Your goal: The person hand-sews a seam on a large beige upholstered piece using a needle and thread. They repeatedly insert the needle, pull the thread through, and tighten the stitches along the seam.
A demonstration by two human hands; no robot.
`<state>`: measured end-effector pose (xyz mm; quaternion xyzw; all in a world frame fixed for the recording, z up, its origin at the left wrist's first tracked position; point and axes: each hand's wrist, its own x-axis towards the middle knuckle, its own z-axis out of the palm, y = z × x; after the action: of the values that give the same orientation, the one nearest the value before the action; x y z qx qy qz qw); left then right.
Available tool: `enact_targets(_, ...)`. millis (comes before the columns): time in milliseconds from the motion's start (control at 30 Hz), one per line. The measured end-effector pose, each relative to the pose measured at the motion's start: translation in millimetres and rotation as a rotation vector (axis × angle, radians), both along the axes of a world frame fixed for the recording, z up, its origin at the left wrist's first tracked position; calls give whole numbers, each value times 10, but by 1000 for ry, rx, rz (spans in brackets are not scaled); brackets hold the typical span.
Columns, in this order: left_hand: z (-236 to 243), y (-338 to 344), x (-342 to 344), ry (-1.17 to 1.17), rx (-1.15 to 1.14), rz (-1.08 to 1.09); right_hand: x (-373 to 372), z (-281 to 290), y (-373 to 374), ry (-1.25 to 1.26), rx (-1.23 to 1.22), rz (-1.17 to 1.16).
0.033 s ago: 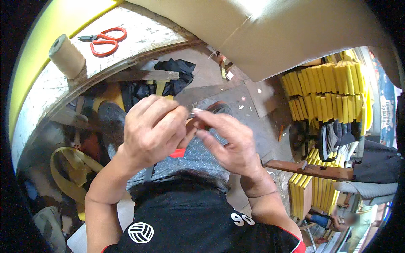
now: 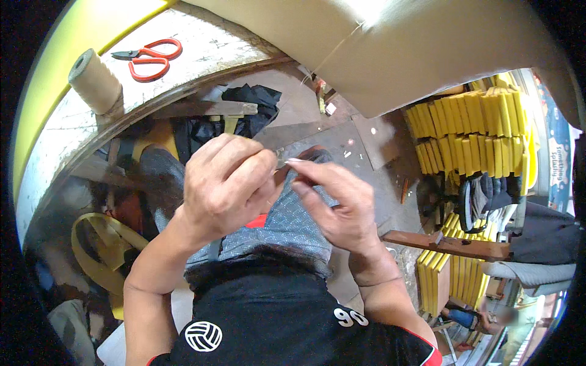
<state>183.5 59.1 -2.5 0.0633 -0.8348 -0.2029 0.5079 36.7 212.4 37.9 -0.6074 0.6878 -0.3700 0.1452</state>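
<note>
Between a scuffed bench (image 2: 195, 33) bearing a thread spool (image 2: 96, 83) and scissors (image 2: 137, 55) and yellow stacks (image 2: 471, 116) at right, my curled left grip (image 2: 227, 180) sits beside my right grip (image 2: 339, 207), a thin thing (image 2: 281, 160) between them, whether clamped I cannot tell.

We see a pale, scuffed bench (image 2: 204, 38) at the upper left, its curving edge brown. On it lie red-handled scissors (image 2: 135, 55), blades pointing left, and near them stands a tan spool of thread (image 2: 97, 84). Beneath the bench we make out crumpled black material (image 2: 259, 100) and, further left, a looped yellow band (image 2: 82, 244). A large beige panel (image 2: 421, 49) spans the top, a thin cord (image 2: 339, 46) lying across it. To our right, yellow-edged slabs (image 2: 476, 116) stand in stacked rows, and below them a brown wooden bar (image 2: 467, 246) reaches toward dark cloth (image 2: 543, 235). Small pale scraps dot the grey floor (image 2: 342, 137).
</note>
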Motion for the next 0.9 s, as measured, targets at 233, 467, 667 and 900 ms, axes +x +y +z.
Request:
enact_targets(233,-77,93,-615,226,442,-91,-170,-56,-38,-349,-439,-212)
enact_targets(467,-174,-38,-976,347,583,-173,-480,-72,-279,28,-611,-321)
enact_targets(667,-299,-488,-1542,338,552,64,-718,120,-513,5,-676,-403)
enact_targets(900,-232,-576,-1936,296,669,67,-1080,117,-851,223,-657,-318)
